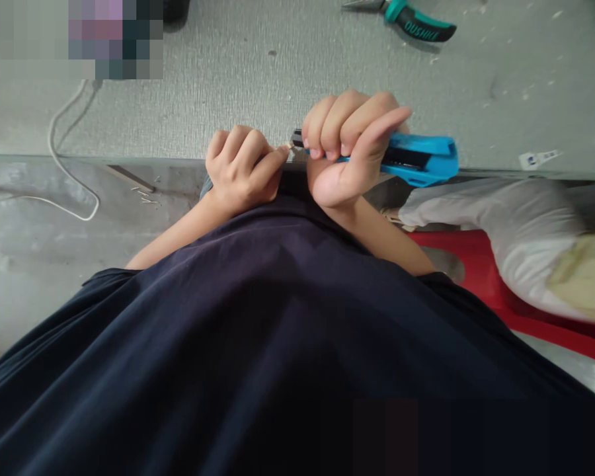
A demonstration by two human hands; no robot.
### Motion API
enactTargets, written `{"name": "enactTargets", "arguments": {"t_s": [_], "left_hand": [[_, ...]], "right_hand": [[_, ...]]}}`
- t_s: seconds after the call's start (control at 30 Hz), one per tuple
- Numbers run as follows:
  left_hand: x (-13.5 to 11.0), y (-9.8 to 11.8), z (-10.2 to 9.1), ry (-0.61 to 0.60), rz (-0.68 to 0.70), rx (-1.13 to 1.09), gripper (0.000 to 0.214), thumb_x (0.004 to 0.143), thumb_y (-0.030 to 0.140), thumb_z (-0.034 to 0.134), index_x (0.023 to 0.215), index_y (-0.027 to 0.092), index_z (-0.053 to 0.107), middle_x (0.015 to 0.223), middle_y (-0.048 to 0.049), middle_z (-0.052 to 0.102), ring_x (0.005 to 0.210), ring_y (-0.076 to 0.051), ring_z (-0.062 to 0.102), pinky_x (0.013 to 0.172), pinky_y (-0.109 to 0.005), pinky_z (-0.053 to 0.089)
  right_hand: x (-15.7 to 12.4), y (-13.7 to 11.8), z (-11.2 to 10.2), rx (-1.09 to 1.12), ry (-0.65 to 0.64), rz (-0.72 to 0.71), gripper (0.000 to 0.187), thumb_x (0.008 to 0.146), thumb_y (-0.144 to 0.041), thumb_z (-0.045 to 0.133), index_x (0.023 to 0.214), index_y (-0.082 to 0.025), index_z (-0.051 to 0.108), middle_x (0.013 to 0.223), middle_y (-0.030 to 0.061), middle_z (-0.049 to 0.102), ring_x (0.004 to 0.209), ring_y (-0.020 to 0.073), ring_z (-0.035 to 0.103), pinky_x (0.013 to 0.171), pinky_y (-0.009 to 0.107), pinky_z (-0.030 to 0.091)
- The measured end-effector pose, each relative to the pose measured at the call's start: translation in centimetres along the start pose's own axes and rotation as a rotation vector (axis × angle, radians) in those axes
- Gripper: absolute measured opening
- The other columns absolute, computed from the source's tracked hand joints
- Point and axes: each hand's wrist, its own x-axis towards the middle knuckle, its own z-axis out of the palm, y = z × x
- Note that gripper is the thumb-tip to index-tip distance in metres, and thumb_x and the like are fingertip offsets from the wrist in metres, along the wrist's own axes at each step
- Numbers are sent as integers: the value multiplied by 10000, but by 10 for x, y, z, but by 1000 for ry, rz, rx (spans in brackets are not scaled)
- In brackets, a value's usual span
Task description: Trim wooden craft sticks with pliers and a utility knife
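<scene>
My right hand (354, 135) is wrapped round a blue utility knife (429, 158) with black parts. Its wide blue end sticks out to the right, and its dark tip points left. Just left of that tip, my left hand (242, 162) is closed in a pinch. A small pale thin piece (290, 146) shows at its fingertips, close to or touching the knife tip; its kind is too small to tell. Both hands are at the near edge of the grey table (218, 79), in front of my dark shirt.
Pliers (421, 23) with green and black handles lie at the table's far right. A white cable (53, 125) hangs over the edge at left. A paper scrap (539, 158) lies near the right edge. At right, a person's leg (520, 231) rests on a red stool (476, 254).
</scene>
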Motion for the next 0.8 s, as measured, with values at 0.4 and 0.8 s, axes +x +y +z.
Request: {"name": "enactTargets", "arguments": {"t_s": [0.4,0.8], "left_hand": [[2,8,-4,40,-4,60,262,1206,448,500,1222,368,748,928,-15,592,1045,-289,786,1071,-642,506],[9,8,-29,-155,-26,-121,393,1169,680,528,1241,360,744,1038,-50,736,1071,-331,796,996,-631,540]], "right_hand": [[-1,-3,-12,-21,-13,88,702,1110,-759,625,682,-258,383,643,-39,180,506,137,381,555,334,423],[3,10,-8,29,-36,-33,822,1091,-945,425,677,-245,303,593,-49,134,432,113,194,468,325,183]]}}
